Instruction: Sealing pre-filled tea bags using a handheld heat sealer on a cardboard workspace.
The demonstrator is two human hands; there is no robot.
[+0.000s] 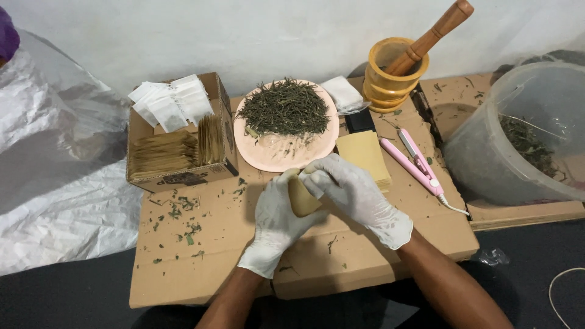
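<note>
Both gloved hands, left (277, 222) and right (353, 195), fingers clamped on tan pouch (301, 198), just below plate (286, 143) of dried leaves.

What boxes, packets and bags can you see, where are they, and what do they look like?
Open brown cardboard box: left of the pink plate, dark print on its front.
Small white paper sachets: piled at the box's back.
Tan flat packets: stacked inside the box.
Tan paper envelopes: stacked right of the plate.
Small tan packet: held between both gloved hands.
</note>
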